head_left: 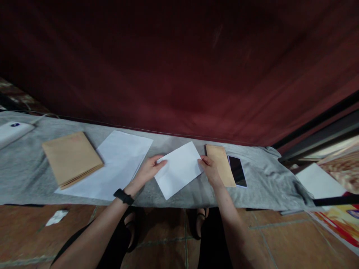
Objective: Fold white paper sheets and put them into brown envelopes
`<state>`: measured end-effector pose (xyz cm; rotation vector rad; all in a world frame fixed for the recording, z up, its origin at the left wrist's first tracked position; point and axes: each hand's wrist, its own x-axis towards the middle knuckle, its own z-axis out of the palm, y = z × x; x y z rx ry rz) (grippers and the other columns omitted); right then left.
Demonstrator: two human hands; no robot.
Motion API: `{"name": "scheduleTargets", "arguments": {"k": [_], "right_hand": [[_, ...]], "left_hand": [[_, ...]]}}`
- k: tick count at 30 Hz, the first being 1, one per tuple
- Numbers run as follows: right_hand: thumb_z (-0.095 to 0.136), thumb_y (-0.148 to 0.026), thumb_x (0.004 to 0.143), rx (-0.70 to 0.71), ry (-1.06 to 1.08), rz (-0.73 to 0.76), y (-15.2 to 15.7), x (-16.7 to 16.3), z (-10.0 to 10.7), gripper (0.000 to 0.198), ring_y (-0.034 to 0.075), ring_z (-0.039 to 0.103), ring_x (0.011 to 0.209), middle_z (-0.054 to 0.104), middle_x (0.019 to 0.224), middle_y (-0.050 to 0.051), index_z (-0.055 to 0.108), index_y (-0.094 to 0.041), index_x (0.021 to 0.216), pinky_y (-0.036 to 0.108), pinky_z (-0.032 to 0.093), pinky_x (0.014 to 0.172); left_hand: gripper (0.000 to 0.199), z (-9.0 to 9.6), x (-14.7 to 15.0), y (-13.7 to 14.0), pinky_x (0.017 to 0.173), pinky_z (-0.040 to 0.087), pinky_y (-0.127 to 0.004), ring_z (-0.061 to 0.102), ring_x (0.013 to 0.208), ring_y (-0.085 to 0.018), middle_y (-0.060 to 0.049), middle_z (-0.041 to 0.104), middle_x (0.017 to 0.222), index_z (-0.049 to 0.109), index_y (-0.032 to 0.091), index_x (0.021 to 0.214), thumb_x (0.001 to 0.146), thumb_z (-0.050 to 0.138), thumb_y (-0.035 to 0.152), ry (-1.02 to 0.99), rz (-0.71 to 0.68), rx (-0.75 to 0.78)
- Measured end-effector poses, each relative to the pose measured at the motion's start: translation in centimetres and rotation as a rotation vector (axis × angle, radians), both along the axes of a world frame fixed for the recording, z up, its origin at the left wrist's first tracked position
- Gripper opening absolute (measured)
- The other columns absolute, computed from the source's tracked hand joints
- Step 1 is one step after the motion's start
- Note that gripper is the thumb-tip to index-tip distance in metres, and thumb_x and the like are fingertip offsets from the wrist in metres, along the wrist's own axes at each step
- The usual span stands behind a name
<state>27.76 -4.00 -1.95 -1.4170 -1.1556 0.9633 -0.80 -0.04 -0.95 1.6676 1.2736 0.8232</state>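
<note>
Above a tabletop (263,179) draped in grey cloth, I hold a plain white paper (178,172) between my two hands. My left hand (148,170) pinches its left edge with the thumb on top; my right hand (211,171) pinches the opposite edge the same way. The paper sits tilted between a large white sheet (126,158) on my left and a slim brown packet (221,164) on my right; whether its lower edge rests on the cloth, I cannot tell.

As for progress, I judge the handling of this piece to be under way: it is up in both hands and not yet set down. It is smaller than the large white sheet, perhaps because it is folded, though no crease shows clearly. The large white sheet lies flat, partly under a stack of brown paper (73,158), and neither is being handled. Whether the slim brown packet holds anything is hidden.

Writing is scarce. The white paper looks blank, and the phone (238,172) beside the slim brown packet has a dark screen. A faint reddish mark on the brown stack is illegible, as is the print on the red-and-yellow packaging (340,224) at far right. I can read no brand.
</note>
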Motion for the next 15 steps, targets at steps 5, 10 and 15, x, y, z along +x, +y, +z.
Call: {"name": "scheduleTargets", "arguments": {"k": [5, 10, 15], "right_hand": [[0.051, -0.047, 0.088, 0.038, -0.152, -0.112, 0.6, -0.6, -0.6, 0.039, 0.019, 0.062, 0.078, 0.070, 0.091, 0.005, 0.066, -0.016, 0.106, 0.029, 0.051, 0.068], [0.041, -0.021, 0.094, 0.120, -0.558, -0.138, -0.3, -1.1, -0.5, 0.045, 0.022, 0.060, 0.118, 0.062, 0.132, 0.013, 0.054, -0.016, 0.136, 0.036, 0.050, 0.099], [0.044, -0.002, 0.083, 0.238, -0.814, 0.316, -2.4, -2.4, -0.7, 0.068, 0.018, 0.041, 0.142, 0.045, 0.154, 0.006, 0.046, -0.023, 0.148, 0.039, 0.036, 0.118]], "left_hand": [[0.038, -1.0, 0.0, -0.5, 0.051, 0.042, -0.025, 0.060, 0.056, -0.017, 0.000, 0.067, 0.065, 0.069, 0.017, 0.079, 0.070, 0.068, 0.054, -0.169, -0.016, -0.288], [0.039, -1.1, -0.5, -0.7, 0.058, 0.046, -0.027, 0.063, 0.064, -0.017, -0.002, 0.071, 0.076, 0.069, 0.016, 0.087, 0.064, 0.071, 0.047, -0.336, 0.162, -0.386], [0.043, -1.4, -0.9, -0.9, 0.062, 0.048, -0.028, 0.064, 0.067, -0.017, -0.001, 0.071, 0.079, 0.066, 0.016, 0.091, 0.054, 0.075, 0.037, -0.438, 0.306, -0.521]]}}
